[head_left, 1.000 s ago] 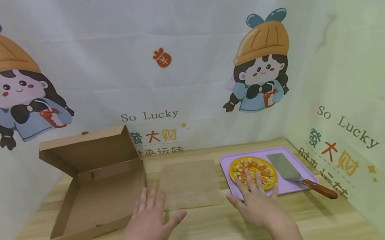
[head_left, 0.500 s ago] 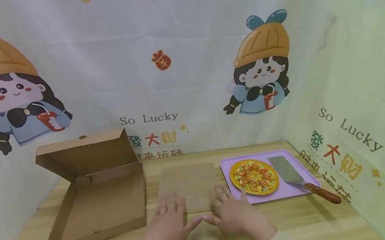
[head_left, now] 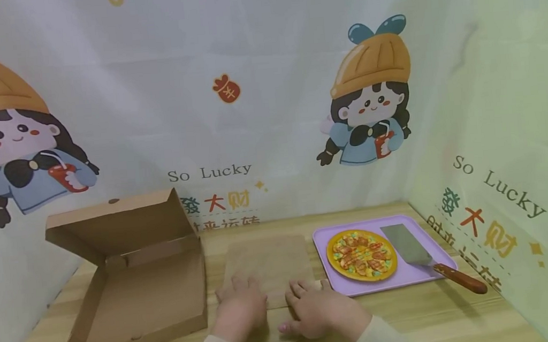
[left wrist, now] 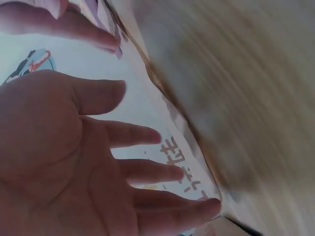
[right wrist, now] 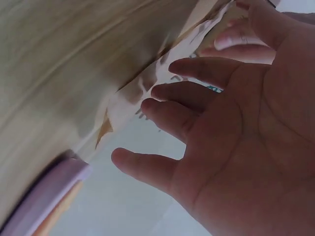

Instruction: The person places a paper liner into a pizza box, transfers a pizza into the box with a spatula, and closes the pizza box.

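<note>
A flat piece of brown kraft paper (head_left: 271,260) lies mid-table; whether it is a sheet or a bag I cannot tell. My left hand (head_left: 242,305) is at its near left corner, palm down. At the near right corner is my right hand (head_left: 316,307), its thumb pointing toward the left hand. Both wrist views show extended, spread fingers with nothing pinched between them: the left hand (left wrist: 74,157) and the right hand (right wrist: 236,132) have their fingertips close to the paper's wavy edge (right wrist: 140,81). Whether they touch it is unclear.
An open cardboard pizza box (head_left: 150,293) stands at the left, lid raised. To the right, a purple tray (head_left: 375,286) bears a toy-like pizza (head_left: 361,255) and a spatula (head_left: 407,243), its wooden handle overhanging the tray. A printed cloth (head_left: 279,111) surrounds the table.
Both hands have come down to the paper's near edge, the right one moving left from above the pizza. In the last half second the hands have moved slightly apart. Box and tray stay put.
</note>
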Available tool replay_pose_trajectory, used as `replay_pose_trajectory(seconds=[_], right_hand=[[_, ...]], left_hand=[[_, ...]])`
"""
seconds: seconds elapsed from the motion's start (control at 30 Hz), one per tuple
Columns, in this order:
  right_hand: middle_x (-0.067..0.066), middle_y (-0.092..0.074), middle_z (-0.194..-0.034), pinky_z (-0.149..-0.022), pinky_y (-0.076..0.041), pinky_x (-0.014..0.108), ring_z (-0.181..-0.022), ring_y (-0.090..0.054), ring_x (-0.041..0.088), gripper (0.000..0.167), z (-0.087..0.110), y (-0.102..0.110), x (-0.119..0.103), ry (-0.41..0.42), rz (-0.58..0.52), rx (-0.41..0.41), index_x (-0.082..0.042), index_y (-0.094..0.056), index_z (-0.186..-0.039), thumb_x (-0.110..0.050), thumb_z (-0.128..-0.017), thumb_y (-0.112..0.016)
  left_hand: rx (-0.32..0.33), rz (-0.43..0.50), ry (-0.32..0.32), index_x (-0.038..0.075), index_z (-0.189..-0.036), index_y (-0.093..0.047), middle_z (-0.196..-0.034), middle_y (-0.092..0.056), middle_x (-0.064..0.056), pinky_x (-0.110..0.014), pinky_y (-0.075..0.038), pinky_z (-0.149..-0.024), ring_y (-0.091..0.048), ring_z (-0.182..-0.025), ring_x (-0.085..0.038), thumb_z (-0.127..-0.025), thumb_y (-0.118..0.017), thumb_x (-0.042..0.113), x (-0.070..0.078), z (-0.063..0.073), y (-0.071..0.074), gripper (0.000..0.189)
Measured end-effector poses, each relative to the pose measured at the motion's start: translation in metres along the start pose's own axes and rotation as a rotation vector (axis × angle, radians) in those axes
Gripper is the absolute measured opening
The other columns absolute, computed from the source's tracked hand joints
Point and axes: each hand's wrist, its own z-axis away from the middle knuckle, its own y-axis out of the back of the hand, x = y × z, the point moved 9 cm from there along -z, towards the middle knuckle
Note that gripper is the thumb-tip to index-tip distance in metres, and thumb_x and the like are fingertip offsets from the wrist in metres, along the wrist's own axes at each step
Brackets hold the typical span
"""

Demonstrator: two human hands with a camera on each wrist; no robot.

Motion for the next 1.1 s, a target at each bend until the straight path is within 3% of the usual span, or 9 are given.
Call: replay_pose_trajectory(seconds=[0.13,0.27,0.4,0.53,0.63,0.7,0.77,0.97,1.1], right_hand=[[0.009,-0.039,-0.172,-0.128,-0.028,0.069,-0.162,-0.034,0.028,0.084,0.001,-0.007,-0.001,-0.011,0.014,0.0,-0.012,-0.046,-0.162,-0.07,-0.101,-0.053],[0.009,-0.042,-0.171,-0.128,-0.028,0.069,-0.161,-0.037,0.028,0.085,0.003,-0.008,0.001,-0.019,-0.004,0.007,-0.011,-0.048,-0.16,-0.07,-0.1,-0.055],[0.011,-0.045,-0.169,-0.128,-0.029,0.068,-0.159,-0.04,0.028,0.085,0.004,-0.002,0.005,-0.032,-0.018,0.013,-0.009,-0.05,-0.158,-0.07,-0.099,-0.056],[0.013,-0.048,-0.167,-0.127,-0.032,0.067,-0.157,-0.044,0.03,0.085,0.004,0.0,0.006,-0.035,-0.007,0.014,-0.008,-0.053,-0.156,-0.071,-0.099,-0.057],[0.013,-0.049,-0.166,-0.127,-0.032,0.067,-0.155,-0.047,0.03,0.084,0.005,0.001,0.008,-0.046,-0.014,0.009,-0.008,-0.056,-0.154,-0.071,-0.098,-0.057],[0.013,-0.05,-0.165,-0.127,-0.031,0.067,-0.155,-0.047,0.03,0.083,0.006,0.002,0.009,-0.056,-0.024,0.004,-0.008,-0.058,-0.152,-0.071,-0.098,-0.058],[0.013,-0.051,-0.164,-0.128,-0.031,0.067,-0.154,-0.048,0.029,0.081,0.007,0.002,0.01,-0.061,-0.027,0.003,-0.008,-0.06,-0.15,-0.07,-0.098,-0.058],[0.014,-0.056,-0.159,-0.126,-0.034,0.065,-0.148,-0.055,0.029,0.074,0.011,0.004,0.011,-0.053,-0.035,0.0,-0.008,-0.066,-0.143,-0.067,-0.099,-0.06],[0.013,-0.059,-0.157,-0.125,-0.038,0.062,-0.143,-0.059,0.03,0.069,0.011,0.008,0.013,-0.052,-0.042,-0.001,-0.009,-0.067,-0.14,-0.065,-0.1,-0.06]], left_hand=[[-0.04,0.064,0.046,-0.011,-0.131,-0.06,-0.137,-0.056,-0.041,-0.082,-0.039,-0.109,-0.054,-0.127,-0.066,-0.104,-0.066,0.026,-0.004,0.014,0.007,0.047],[-0.016,0.066,0.003,-0.006,-0.112,-0.064,-0.116,-0.066,-0.032,-0.071,-0.054,-0.097,-0.065,-0.111,-0.054,-0.102,-0.069,0.026,-0.001,0.019,0.016,0.034],[0.047,0.083,-0.062,-0.003,-0.105,-0.063,-0.102,-0.069,-0.025,-0.059,-0.059,-0.085,-0.07,-0.097,-0.044,-0.1,-0.069,0.019,0.002,0.008,0.025,0.022],[0.157,0.096,-0.057,0.001,-0.097,-0.065,-0.089,-0.069,-0.019,-0.053,-0.06,-0.069,-0.069,-0.079,-0.038,-0.092,-0.063,0.003,-0.01,-0.013,0.03,0.006],[0.237,0.121,-0.051,-0.001,-0.106,-0.071,-0.095,-0.075,-0.022,-0.053,-0.062,-0.073,-0.073,-0.083,-0.04,-0.089,-0.061,-0.003,-0.014,-0.015,0.042,0.02],[0.247,0.173,-0.055,-0.003,-0.116,-0.073,-0.106,-0.077,-0.025,-0.055,-0.063,-0.081,-0.075,-0.093,-0.043,-0.089,-0.064,-0.004,-0.012,-0.012,0.05,0.028],[0.236,0.229,-0.051,-0.001,-0.123,-0.073,-0.117,-0.077,-0.026,-0.056,-0.062,-0.089,-0.074,-0.104,-0.045,-0.089,-0.067,-0.002,-0.007,-0.007,0.057,0.034],[0.189,0.324,-0.039,0.0,-0.125,-0.073,-0.127,-0.074,-0.026,-0.057,-0.059,-0.1,-0.071,-0.119,-0.045,-0.086,-0.07,0.0,-0.004,-0.006,0.055,0.038],[0.19,0.359,-0.046,-0.002,-0.123,-0.073,-0.121,-0.075,-0.028,-0.052,-0.062,-0.09,-0.073,-0.112,-0.042,-0.083,-0.064,-0.008,-0.006,-0.008,0.061,0.041]])
